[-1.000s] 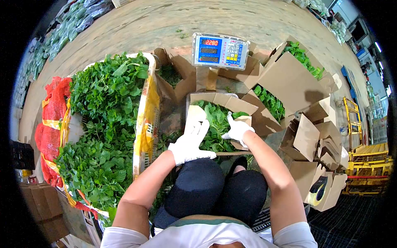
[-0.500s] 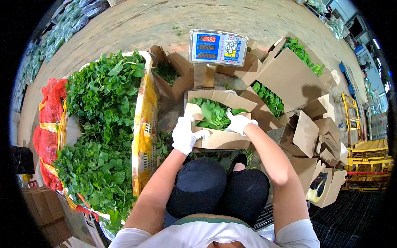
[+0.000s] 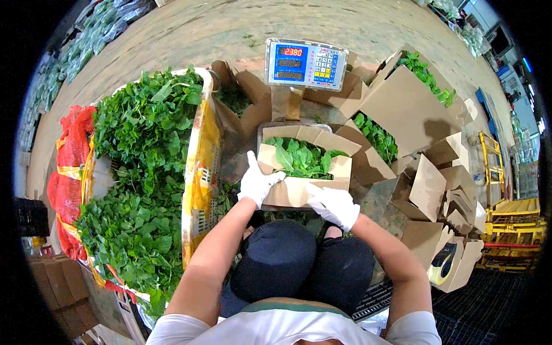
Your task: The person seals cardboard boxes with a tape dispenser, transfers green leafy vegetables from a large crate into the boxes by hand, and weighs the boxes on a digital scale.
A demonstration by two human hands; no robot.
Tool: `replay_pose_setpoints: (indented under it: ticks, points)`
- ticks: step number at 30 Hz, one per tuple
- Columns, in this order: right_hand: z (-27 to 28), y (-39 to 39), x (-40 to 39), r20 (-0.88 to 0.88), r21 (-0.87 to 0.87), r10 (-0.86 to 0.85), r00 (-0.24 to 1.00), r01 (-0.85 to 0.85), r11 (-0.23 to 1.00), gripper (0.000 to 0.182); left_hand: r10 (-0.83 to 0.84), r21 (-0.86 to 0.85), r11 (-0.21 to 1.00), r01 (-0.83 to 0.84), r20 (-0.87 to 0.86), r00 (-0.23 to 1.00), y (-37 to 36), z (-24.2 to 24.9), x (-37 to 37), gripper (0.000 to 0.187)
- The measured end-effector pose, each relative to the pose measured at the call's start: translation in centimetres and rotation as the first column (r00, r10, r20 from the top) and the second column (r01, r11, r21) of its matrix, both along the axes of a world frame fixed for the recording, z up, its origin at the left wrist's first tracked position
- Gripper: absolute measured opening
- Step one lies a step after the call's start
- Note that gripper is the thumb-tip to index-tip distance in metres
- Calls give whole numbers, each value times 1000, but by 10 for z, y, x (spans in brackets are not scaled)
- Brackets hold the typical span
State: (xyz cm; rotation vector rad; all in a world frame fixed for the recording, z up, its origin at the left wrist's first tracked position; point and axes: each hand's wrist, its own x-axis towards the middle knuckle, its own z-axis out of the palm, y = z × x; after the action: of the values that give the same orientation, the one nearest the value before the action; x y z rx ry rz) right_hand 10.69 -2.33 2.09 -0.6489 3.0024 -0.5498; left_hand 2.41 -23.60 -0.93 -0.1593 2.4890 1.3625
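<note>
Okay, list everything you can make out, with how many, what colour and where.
Scale: one, blue-faced display, centre
Centre carton: one, brown, on the scale
Basket: one, white with yellow tape, left
Other cartons: many, brown, mostly right
Leafy greens: uncounted, green, in basket and cartons
Mesh sacking: uncounted, red, beside basket
Apparent tape roll: one, pale yellow, lower right
Metal frames: several, yellow, far right
Wrapped bundles: many, pale green, upper left
Crate: one, black, left edge
Left hand: one, white-gloved, at centre carton's near left corner
Right hand: one, white-gloved, at its near side
Legs: two, black-clad, below
Sleeves: two, white, bottom
</note>
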Motion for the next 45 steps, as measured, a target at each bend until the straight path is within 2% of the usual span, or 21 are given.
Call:
replay_pose_setpoints:
  ticks: [1,3,6,8,10,12,14,17,20,21,22,24,25,26,28,30,33,38,41,43,45]
  points:
    - [2,-2,5,260,-4,-91,961,95,995,42,6,-3,1000,-6,44,999,0,-3,2,107]
    - [5,-5,7,201,5,-143,969,145,989,46,13,-62,998,-9,66,998,0,-15,14,98]
    - [-12,3,9,15,-107,-291,957,291,951,46,-132,293,952,91,125,983,-16,-32,40,81]
    - [-20,9,9,22,-119,-336,942,336,934,43,-162,362,929,-75,580,798,-28,1,34,53]
    - [-21,9,11,-22,-107,-329,944,325,940,42,-246,623,777,-86,427,870,-71,-73,7,43]
    - [-21,9,12,-64,-84,-315,947,309,947,40,-148,548,833,-78,355,923,-81,-100,-36,39]
    - [-22,10,10,-73,-142,-300,951,288,947,40,-186,585,811,-20,289,939,-36,-16,-54,43]
    - [-19,10,9,-32,-137,-303,952,296,945,40,-482,605,745,280,199,853,-7,17,-84,51]
    - [-21,12,8,25,-143,-314,949,314,938,42,-728,563,655,504,290,621,25,40,-90,63]
    - [-21,13,8,45,-170,-309,950,312,935,42,-657,529,751,396,531,536,31,63,-83,62]
    - [-22,13,9,67,-199,-301,951,309,930,42,-664,531,745,403,536,522,33,59,-80,62]
    - [-26,14,8,76,-203,-306,949,315,927,43,-809,572,565,594,242,536,35,46,-78,60]
    - [-28,14,8,64,-194,-306,950,312,930,43,-878,335,420,844,-87,471,38,10,-84,58]
    - [-29,14,9,54,-184,-302,952,306,934,42,-907,228,330,916,-193,375,39,-11,-85,57]
    - [-25,12,9,90,-167,-311,946,322,932,42,-941,-34,316,948,-135,309,39,2,-74,56]
    - [-27,13,9,65,-161,-314,947,321,933,43,-940,-66,327,943,-123,317,41,8,-68,53]
    - [-29,15,10,44,-185,-300,953,303,935,45,-948,-353,306,884,-198,249,44,8,-60,51]
    - [-39,19,19,22,-318,-317,948,307,897,49,-946,-475,323,819,-171,274,42,9,-54,49]
    - [-47,22,27,-151,-399,-353,923,270,876,51,-938,-502,346,793,-201,282,41,12,-54,49]
    - [-36,24,30,-339,-91,-317,886,305,948,55,-932,-503,359,786,-228,280,41,10,-54,48]
    - [-42,25,34,-283,51,-353,892,381,923,61,-932,-529,363,767,-209,298,42,8,-49,48]
